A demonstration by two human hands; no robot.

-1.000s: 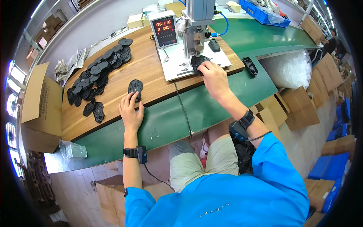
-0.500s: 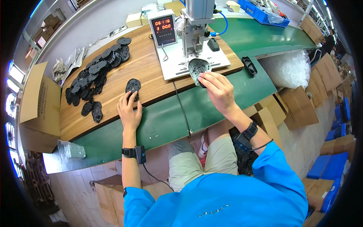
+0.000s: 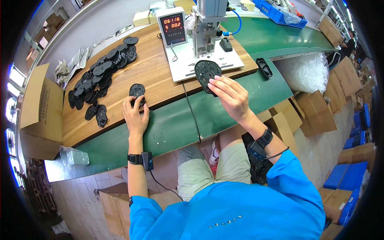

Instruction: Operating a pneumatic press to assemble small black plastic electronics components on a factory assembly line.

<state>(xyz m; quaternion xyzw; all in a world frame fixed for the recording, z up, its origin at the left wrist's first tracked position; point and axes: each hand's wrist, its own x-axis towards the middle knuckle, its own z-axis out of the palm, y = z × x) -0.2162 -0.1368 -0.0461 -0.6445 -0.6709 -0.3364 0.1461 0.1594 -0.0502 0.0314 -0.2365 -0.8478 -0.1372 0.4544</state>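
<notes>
My right hand (image 3: 231, 96) pinches a black plastic mouse base (image 3: 206, 73) by its right edge, its ribbed inner side turned up. It is held in front of the press's white base plate (image 3: 230, 61). At the front of the wooden board, my left hand (image 3: 136, 116) has its fingers and thumb closed round the near end of another black mouse base (image 3: 137, 90). Farther left lies a heap of similar black plastic pieces (image 3: 102, 70). The bench press (image 3: 205, 38) stands behind my right hand, with a red-lit display box (image 3: 173, 27) beside it.
A dark mouse-shaped piece (image 3: 226, 45) rests on the press plate, and a black shell (image 3: 264, 68) lies on the green bench (image 3: 168, 138). A cable (image 3: 191, 108) crosses the bench front. Cardboard boxes (image 3: 40, 112) stand left; a blue crate (image 3: 280, 15) is at the back right.
The mouse base in my right hand has moved slightly left and tilted, losing its glare. My left hand and its piece have shifted slightly left. The display's red digits have changed.
</notes>
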